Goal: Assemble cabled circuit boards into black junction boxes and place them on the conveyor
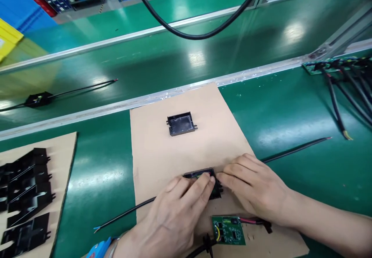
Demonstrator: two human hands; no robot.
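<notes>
Setting: green workbench (276,106) with an aluminium-edged conveyor belt (145,64) running across at 12 o'clock; a thick black hose (186,33) loops down over it.
Work surface: brown cardboard sheet (180,153) lying in the middle of the bench.
Piece in hand: small black plastic housing (207,178) with something green and red inside, at the sheet's 6 o'clock, mostly hidden by fingers.
Left hand (174,215): closed over the housing from 7 o'clock, fingertips pressing on its top; a blue wrist strap (99,248) sits at the wrist.
Right hand (255,188): pinching the housing's right end from 4 o'clock, fingers curled against it.
Step, as I judge it: both hands seem to be seating or pressing a part into the housing; any further push calls for even pressure while the piece is held flat on the sheet.
Wires: one black lead (124,213) leaves toward 8 o'clock, another black lead (293,149) toward 2 o'clock; both lie loose and could snag.
Nearby: empty black housing (181,124) at 12 o'clock of the hands, well apart; green circuit board (228,230) with red and black wires just beside the right wrist at 5 o'clock.
Further off: stack of black housings (26,199) on a second cardboard at 9 o'clock; bundle of cables (345,91) at 2 o'clock; a wired unit (37,99) on the belt at 10 o'clock.
</notes>
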